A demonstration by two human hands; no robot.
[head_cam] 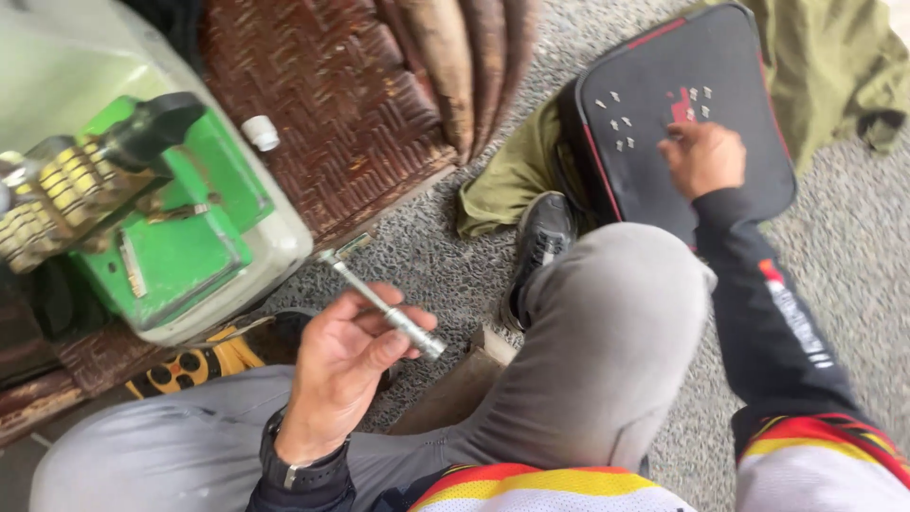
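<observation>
Sitting on the ground, the person keeps one thing in each area of work. The left hand [346,356] is closed around a metal socket wrench [384,305]: the fingers wrap the lower part of the shaft and the thumb presses on top of it. The shaft goes out past the fingertips, up and to the left, and its head is just beside the pale edge of a green and white machine [180,237]. Under this hand lies a yellow and black tool [190,365], partly hidden by the grey trouser leg [607,322].

The right hand [703,156] is stretched out and rests on a black pad with red edge [654,66]. Its fingers are bent down onto the pad surface; I cannot tell if they pinch something. Just beyond the fingertips lie many small metal pieces [621,118], spread out, and a small red piece [681,106] touches or almost touches the fingertips. An olive cloth [834,57] lies under the pad. A black shoe [540,242] is between the two hands.
</observation>
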